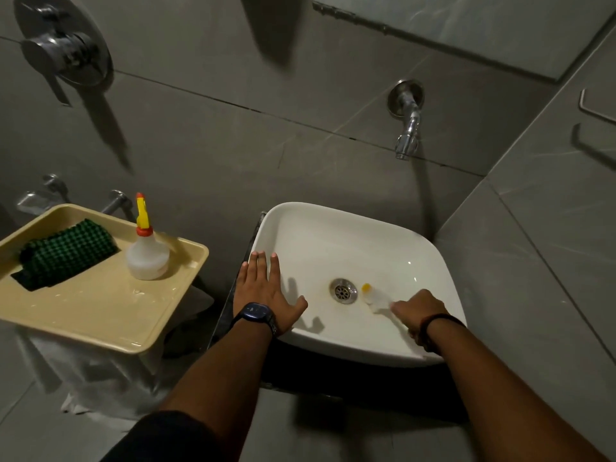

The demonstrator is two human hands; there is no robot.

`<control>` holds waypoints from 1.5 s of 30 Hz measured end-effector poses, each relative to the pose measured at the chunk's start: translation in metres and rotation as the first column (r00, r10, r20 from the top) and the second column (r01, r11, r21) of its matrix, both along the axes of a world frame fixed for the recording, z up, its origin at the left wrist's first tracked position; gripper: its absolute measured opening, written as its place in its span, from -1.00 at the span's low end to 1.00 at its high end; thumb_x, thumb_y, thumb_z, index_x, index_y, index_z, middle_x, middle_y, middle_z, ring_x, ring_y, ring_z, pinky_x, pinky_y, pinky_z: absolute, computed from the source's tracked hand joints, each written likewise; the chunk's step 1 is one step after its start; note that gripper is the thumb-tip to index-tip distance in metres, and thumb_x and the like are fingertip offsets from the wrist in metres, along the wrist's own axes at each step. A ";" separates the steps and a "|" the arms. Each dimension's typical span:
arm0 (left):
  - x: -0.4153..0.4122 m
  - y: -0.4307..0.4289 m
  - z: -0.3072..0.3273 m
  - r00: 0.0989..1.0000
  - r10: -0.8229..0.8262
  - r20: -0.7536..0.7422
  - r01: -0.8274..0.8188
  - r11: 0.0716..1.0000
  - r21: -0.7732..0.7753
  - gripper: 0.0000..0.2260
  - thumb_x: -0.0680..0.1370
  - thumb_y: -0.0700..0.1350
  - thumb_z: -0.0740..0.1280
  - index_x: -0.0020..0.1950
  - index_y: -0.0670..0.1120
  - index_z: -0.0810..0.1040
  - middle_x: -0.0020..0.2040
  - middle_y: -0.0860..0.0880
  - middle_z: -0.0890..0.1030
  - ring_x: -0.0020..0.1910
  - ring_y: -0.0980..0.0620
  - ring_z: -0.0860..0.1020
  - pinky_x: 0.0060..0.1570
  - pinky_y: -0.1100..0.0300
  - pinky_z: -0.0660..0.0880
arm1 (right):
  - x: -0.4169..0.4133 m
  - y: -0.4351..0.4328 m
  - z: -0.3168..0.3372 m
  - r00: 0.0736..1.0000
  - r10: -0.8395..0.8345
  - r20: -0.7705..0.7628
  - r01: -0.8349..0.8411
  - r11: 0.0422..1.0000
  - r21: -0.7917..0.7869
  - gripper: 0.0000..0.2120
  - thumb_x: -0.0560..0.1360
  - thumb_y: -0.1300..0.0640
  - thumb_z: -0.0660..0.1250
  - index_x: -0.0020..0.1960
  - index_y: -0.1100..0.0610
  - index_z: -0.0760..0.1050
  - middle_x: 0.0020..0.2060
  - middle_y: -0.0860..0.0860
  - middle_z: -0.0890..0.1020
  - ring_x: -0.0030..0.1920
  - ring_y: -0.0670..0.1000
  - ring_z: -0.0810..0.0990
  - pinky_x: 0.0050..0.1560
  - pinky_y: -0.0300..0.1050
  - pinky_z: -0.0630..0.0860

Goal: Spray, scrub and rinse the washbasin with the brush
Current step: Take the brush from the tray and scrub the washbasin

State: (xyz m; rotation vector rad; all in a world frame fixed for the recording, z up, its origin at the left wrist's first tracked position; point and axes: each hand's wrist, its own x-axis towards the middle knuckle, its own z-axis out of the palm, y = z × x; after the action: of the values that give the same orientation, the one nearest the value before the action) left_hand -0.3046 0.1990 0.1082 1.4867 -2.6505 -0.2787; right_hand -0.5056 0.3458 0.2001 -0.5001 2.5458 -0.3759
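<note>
A white square washbasin (333, 228) stands against the grey tiled wall, its metal drain (343, 290) in the middle. My right hand (420, 316) grips a white brush (375, 300) with a yellow tip, whose head rests on the basin floor just right of the drain. My left hand (265, 291) lies flat with fingers spread on the basin's left rim, a dark watch on its wrist. A clear spray bottle (146, 253) with a yellow and red nozzle stands upright on the tray to the left.
The beige tray (100, 311) at the left also holds a green scrub pad (65, 253) and looks wet. A chrome tap (408, 128) juts from the wall above the basin, not running. A shower mixer (63, 48) sits at top left.
</note>
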 end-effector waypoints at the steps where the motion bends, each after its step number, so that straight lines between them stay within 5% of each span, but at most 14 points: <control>1: 0.000 0.000 0.001 1.000 -0.003 0.008 0.003 1.000 0.003 -0.09 0.40 0.42 -0.02 0.52 -0.10 -0.25 0.56 -0.18 -0.17 0.52 -0.14 -0.20 0.43 -0.03 -0.30 | 0.005 0.000 0.006 0.994 0.010 0.111 -0.013 1.000 0.025 -0.75 0.41 0.02 0.30 -0.13 0.23 0.49 -0.45 0.14 0.52 -0.53 0.07 0.44 -0.49 -0.18 0.36; 5: 0.001 -0.001 0.002 1.000 -0.007 0.014 0.007 1.000 0.003 -0.09 0.40 0.43 -0.03 0.52 -0.11 -0.26 0.56 -0.18 -0.18 0.52 -0.14 -0.21 0.43 -0.03 -0.29 | 0.021 -0.005 0.012 0.939 0.051 0.340 -0.060 0.998 0.017 -0.68 0.45 -0.02 0.30 -0.19 0.26 0.54 -0.62 0.05 0.43 -0.67 -0.03 0.26 -0.60 -0.31 0.21; 8: 0.001 -0.001 0.001 1.000 -0.004 0.012 0.004 1.000 0.006 -0.09 0.39 0.43 -0.04 0.52 -0.10 -0.26 0.56 -0.18 -0.19 0.52 -0.14 -0.21 0.43 -0.03 -0.30 | 0.027 -0.018 -0.009 0.993 -0.005 0.116 0.019 0.992 -0.121 -0.66 0.43 -0.05 0.34 -0.09 0.26 0.51 -0.35 0.16 0.60 -0.48 0.11 0.55 -0.50 -0.14 0.48; 11: 0.001 -0.001 -0.001 1.000 -0.001 0.011 0.001 1.000 -0.002 -0.09 0.39 0.43 -0.05 0.52 -0.10 -0.26 0.56 -0.17 -0.18 0.52 -0.14 -0.20 0.43 -0.03 -0.30 | 0.035 -0.032 -0.030 0.999 -0.011 -0.030 0.006 0.986 -0.167 -0.59 0.44 -0.07 0.36 0.04 0.28 0.51 -0.03 0.22 0.63 -0.01 0.25 0.62 -0.04 0.01 0.57; 15: 0.000 -0.002 0.000 1.000 -0.006 0.013 0.006 1.000 -0.001 -0.10 0.39 0.43 -0.04 0.52 -0.10 -0.26 0.56 -0.17 -0.18 0.52 -0.14 -0.21 0.43 -0.03 -0.29 | 0.050 -0.046 -0.042 0.990 0.096 0.105 -0.066 0.962 -0.264 -0.68 0.39 -0.15 0.36 -0.19 0.13 0.48 -0.29 0.15 0.58 -0.38 0.12 0.54 -0.40 -0.17 0.40; 18: -0.001 -0.005 0.001 1.000 -0.006 -0.001 0.006 1.000 -0.009 -0.10 0.39 0.42 -0.04 0.52 -0.10 -0.26 0.56 -0.17 -0.19 0.52 -0.14 -0.22 0.44 -0.03 -0.30 | 0.046 -0.047 -0.045 0.990 0.131 -0.059 -0.140 0.971 -0.196 -0.62 0.45 -0.12 0.32 -0.07 0.22 0.57 -0.10 0.22 0.65 -0.09 0.23 0.61 -0.19 -0.11 0.45; 21: 0.000 -0.004 -0.001 1.000 -0.005 -0.002 0.005 1.000 0.009 -0.09 0.39 0.43 -0.03 0.52 -0.10 -0.27 0.56 -0.17 -0.19 0.52 -0.14 -0.22 0.45 -0.04 -0.28 | 0.031 -0.035 -0.040 0.988 -0.019 -0.156 -0.008 0.986 -0.167 -0.61 0.49 -0.07 0.30 0.08 0.25 0.52 0.06 0.25 0.62 0.09 0.27 0.57 0.01 0.00 0.49; 24: 0.000 -0.003 -0.002 1.000 -0.003 0.001 0.003 1.000 0.002 -0.09 0.39 0.43 -0.04 0.52 -0.10 -0.27 0.56 -0.17 -0.18 0.52 -0.14 -0.22 0.44 -0.04 -0.28 | 0.027 -0.028 -0.038 0.998 0.029 -0.064 -0.043 0.976 -0.214 -0.71 0.47 -0.07 0.33 -0.21 0.17 0.53 -0.17 0.24 0.64 -0.19 0.21 0.60 -0.20 -0.06 0.48; 27: 0.000 -0.003 -0.002 1.000 -0.006 0.008 0.006 1.000 0.005 -0.08 0.38 0.43 -0.05 0.52 -0.10 -0.27 0.56 -0.18 -0.19 0.52 -0.14 -0.22 0.45 -0.05 -0.28 | 0.047 -0.036 -0.042 0.978 0.184 0.095 -0.152 0.949 -0.275 -0.61 0.44 -0.10 0.36 -0.44 0.11 0.41 -0.48 0.09 0.48 -0.54 0.06 0.39 -0.52 -0.23 0.35; 32: 0.001 -0.002 -0.002 1.000 -0.004 -0.006 0.004 1.000 0.009 -0.08 0.38 0.43 -0.03 0.52 -0.09 -0.27 0.56 -0.17 -0.20 0.52 -0.14 -0.23 0.43 -0.03 -0.30 | 0.038 -0.046 -0.048 0.986 0.091 -0.142 -0.115 0.978 -0.175 -0.62 0.50 -0.10 0.29 -0.01 0.23 0.58 -0.05 0.22 0.64 -0.01 0.24 0.59 -0.12 -0.07 0.45; 35: 0.000 -0.002 -0.002 1.000 0.002 -0.009 -0.002 1.000 0.010 -0.09 0.38 0.42 -0.04 0.52 -0.09 -0.28 0.56 -0.17 -0.21 0.52 -0.13 -0.24 0.43 -0.03 -0.31 | 0.030 -0.042 -0.050 0.977 0.041 -0.210 -0.068 0.990 -0.122 -0.60 0.50 -0.09 0.28 0.13 0.22 0.51 0.09 0.24 0.61 0.10 0.28 0.56 0.02 0.03 0.49; 41: 0.001 0.000 0.001 1.000 -0.003 -0.006 0.003 1.000 0.015 -0.09 0.40 0.42 -0.02 0.52 -0.10 -0.27 0.56 -0.17 -0.20 0.52 -0.14 -0.22 0.44 -0.03 -0.29 | 0.015 -0.012 -0.028 0.959 0.065 -0.277 -0.049 0.997 0.062 -0.63 0.44 0.04 0.30 0.18 0.20 0.47 0.08 0.21 0.61 0.07 0.25 0.58 0.02 0.00 0.49; 43: 0.000 -0.001 0.002 1.000 -0.006 -0.007 0.006 1.000 0.023 -0.09 0.40 0.42 -0.01 0.52 -0.10 -0.27 0.56 -0.18 -0.20 0.52 -0.14 -0.22 0.44 -0.03 -0.28 | 0.022 -0.011 -0.010 0.978 0.130 -0.165 -0.115 0.989 0.094 -0.69 0.42 0.06 0.31 0.09 0.20 0.48 -0.04 0.19 0.61 -0.05 0.22 0.60 -0.08 -0.02 0.52; 45: 0.000 0.000 0.002 1.000 -0.009 -0.008 0.009 1.000 0.027 -0.08 0.40 0.42 -0.01 0.52 -0.11 -0.27 0.56 -0.18 -0.19 0.52 -0.14 -0.22 0.44 -0.03 -0.29 | 0.040 -0.016 0.009 0.982 0.162 0.095 -0.168 0.984 0.052 -0.81 0.38 0.04 0.32 -0.14 0.16 0.47 -0.39 0.12 0.56 -0.44 0.09 0.53 -0.42 -0.16 0.47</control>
State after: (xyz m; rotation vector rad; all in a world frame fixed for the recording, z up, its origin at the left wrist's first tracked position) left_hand -0.3044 0.1991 0.1105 1.4788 -2.6581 -0.3224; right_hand -0.4661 0.3296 0.2094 -0.6514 2.4000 -0.2547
